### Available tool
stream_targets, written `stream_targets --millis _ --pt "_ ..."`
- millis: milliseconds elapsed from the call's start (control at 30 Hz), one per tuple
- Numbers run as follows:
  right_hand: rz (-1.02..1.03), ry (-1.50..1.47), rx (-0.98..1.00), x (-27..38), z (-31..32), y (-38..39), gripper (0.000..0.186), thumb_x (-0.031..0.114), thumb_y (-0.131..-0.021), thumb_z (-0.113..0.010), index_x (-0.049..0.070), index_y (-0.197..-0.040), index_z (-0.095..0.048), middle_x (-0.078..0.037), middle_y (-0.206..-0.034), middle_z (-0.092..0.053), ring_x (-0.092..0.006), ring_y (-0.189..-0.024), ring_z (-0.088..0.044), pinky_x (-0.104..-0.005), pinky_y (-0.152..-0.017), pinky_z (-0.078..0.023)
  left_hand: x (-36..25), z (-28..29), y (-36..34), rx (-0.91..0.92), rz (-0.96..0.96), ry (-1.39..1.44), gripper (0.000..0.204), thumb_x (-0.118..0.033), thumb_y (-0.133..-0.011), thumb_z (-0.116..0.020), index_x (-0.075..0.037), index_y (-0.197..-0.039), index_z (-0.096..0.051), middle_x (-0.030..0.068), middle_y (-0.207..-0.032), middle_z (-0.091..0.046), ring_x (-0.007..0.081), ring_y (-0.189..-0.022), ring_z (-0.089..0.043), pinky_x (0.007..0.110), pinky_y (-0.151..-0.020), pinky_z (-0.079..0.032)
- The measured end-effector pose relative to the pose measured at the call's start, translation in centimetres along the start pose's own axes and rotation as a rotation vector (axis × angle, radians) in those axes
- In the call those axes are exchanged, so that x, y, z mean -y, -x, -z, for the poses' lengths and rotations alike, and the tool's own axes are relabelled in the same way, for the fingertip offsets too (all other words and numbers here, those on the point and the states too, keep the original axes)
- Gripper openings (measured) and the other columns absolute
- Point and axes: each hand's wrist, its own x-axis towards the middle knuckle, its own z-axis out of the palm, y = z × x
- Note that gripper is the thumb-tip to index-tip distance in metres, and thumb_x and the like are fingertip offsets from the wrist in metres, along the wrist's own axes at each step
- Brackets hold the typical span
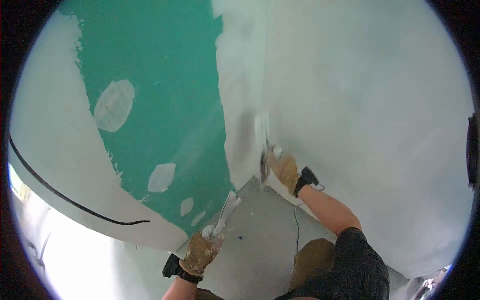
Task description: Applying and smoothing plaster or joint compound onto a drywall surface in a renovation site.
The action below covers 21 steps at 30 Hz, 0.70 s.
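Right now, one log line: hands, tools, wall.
left hand: gloved, grips white-smeared spatula | right hand: gloved, holds blurred tool at inside corner | green panel: left of corner, white patches

A flat tool [230, 206], smeared with white, was in the left hand [201, 251], slanting forward and rightward. Another tool [264, 166], rather blurred, was in the right hand [284, 171], at the white wall corner [265, 85].

This looks like a room under construction: green wallboard [165, 75] shows between white bands of filler [242, 75] and carries 4 pale patches [114, 112]. A loose black cable [75, 204] and a white-smeared filling knife [230, 206] fit that too.
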Motion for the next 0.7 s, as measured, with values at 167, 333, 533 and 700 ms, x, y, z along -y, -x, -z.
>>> stream_targets --millis 167,333,533,700 --pt "0.085 -0.433 -0.416 7.4 20.2 -14.7 0.030 0.034 -0.097 -0.061 0.005 -0.093 -0.068 -0.002 -0.070 -0.063 -0.0121 -0.064 -0.058 -0.0316 -0.061 -0.049 0.6 0.8 -0.4 0.042 -0.230 -0.113 0.034 -0.030 -0.088 -0.072 -0.005 -0.112 -0.069 0.0154 -0.102 -0.072 0.0409 -0.088 -0.068 0.049 -0.076 -0.055" --pt "0.397 -0.301 -0.550 5.5 28.5 -24.9 0.029 0.032 -0.093 -0.064 0.003 -0.091 -0.067 -0.002 -0.069 -0.062 -0.0121 -0.060 -0.056 -0.0298 -0.058 -0.048 -3.7 0.9 -2.3 0.126 -0.072 -0.268 0.020 -0.020 -0.092 -0.067 -0.008 -0.109 -0.069 0.0089 -0.105 -0.072 0.0315 -0.106 -0.064 0.043 -0.108 -0.041" --pt "0.752 -0.107 -0.690 3.7 30.9 -28.5 0.026 0.030 -0.094 -0.062 0.004 -0.090 -0.065 -0.003 -0.076 -0.063 -0.0121 -0.060 -0.057 -0.0290 -0.056 -0.051 -5.6 1.1 -3.2 0.129 0.011 -0.226 0.021 -0.020 -0.092 -0.068 -0.008 -0.109 -0.068 0.0096 -0.109 -0.071 0.0303 -0.112 -0.061 0.042 -0.111 -0.039" --pt "0.185 -0.516 -0.294 5.9 30.4 -27.2 0.024 0.028 -0.096 -0.060 0.005 -0.091 -0.065 -0.004 -0.075 -0.063 -0.0120 -0.063 -0.060 -0.0298 -0.056 -0.052 -3.4 0.4 -1.5 0.050 0.030 0.027 0.032 -0.024 -0.091 -0.070 -0.006 -0.116 -0.066 0.0118 -0.114 -0.071 0.0327 -0.110 -0.063 0.042 -0.097 -0.047"
